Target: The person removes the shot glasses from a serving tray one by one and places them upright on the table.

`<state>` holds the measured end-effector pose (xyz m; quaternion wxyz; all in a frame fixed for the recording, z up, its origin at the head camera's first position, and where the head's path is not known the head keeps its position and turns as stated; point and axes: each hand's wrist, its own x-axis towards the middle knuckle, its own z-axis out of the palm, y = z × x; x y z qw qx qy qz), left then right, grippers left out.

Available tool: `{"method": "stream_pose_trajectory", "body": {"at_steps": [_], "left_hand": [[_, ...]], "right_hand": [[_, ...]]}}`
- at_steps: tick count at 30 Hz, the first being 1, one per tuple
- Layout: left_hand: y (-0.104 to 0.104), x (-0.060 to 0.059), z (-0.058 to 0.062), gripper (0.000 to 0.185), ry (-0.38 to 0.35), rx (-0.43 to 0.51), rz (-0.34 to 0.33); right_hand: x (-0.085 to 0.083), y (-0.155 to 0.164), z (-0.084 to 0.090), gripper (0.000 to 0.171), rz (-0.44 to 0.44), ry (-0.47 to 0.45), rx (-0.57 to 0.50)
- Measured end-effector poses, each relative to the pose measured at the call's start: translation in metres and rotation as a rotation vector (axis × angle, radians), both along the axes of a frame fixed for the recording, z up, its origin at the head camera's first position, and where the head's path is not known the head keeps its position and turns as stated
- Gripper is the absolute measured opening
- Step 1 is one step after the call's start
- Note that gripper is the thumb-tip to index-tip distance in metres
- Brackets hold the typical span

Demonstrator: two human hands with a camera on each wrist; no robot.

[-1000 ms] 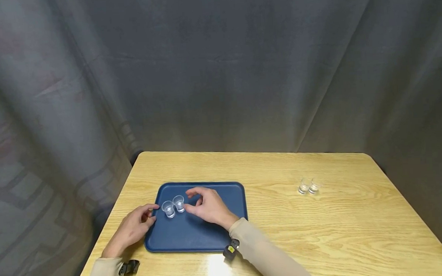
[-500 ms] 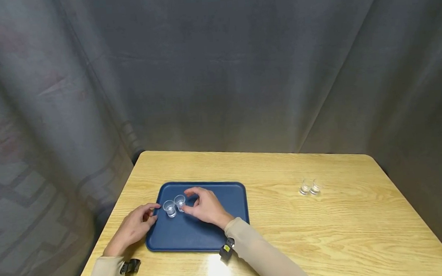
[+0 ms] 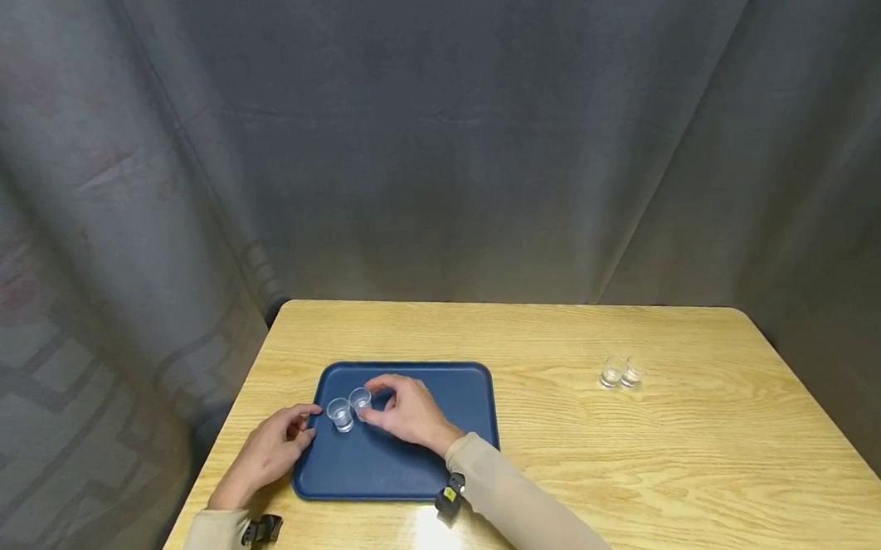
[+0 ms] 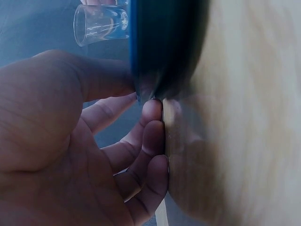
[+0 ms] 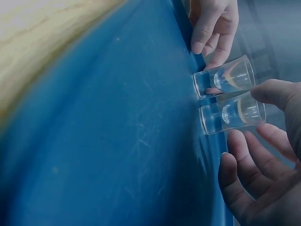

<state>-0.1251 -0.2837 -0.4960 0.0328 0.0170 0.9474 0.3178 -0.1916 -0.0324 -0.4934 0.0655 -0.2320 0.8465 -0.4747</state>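
A blue tray point(image 3: 420, 459) lies on the left half of the wooden table point(image 3: 570, 467). Two small clear glasses stand side by side at its far left. My right hand point(image 3: 401, 410) curls round the right glass point(image 3: 360, 400), thumb and forefinger on either side of its rim point(image 5: 233, 113). The left glass point(image 3: 339, 415) stands free beside it point(image 5: 223, 77). My left hand point(image 3: 269, 452) rests on the table at the tray's left edge, and its thumb point(image 4: 108, 80) and curled fingers point(image 4: 150, 136) pinch the rim.
Two more small clear glasses point(image 3: 621, 372) stand together on the right part of the table. Grey curtains point(image 3: 433, 142) hang close behind and to both sides. The table's left edge runs just beside my left hand.
My right hand has crept left across the tray and its thumb and forefinger have come in round the right glass. The left hand and both glasses have stayed put.
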Motion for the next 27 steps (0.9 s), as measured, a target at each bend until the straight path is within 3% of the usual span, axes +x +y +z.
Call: {"method": "stream_pose_trajectory", "body": {"at_steps": [27], "left_hand": [[-0.0009,-0.0004,-0.0001,0.033,-0.011,0.012,-0.002]], "right_hand": [[-0.0009,-0.0009,-0.0023,0.035,0.002,-0.015,-0.036]]}}
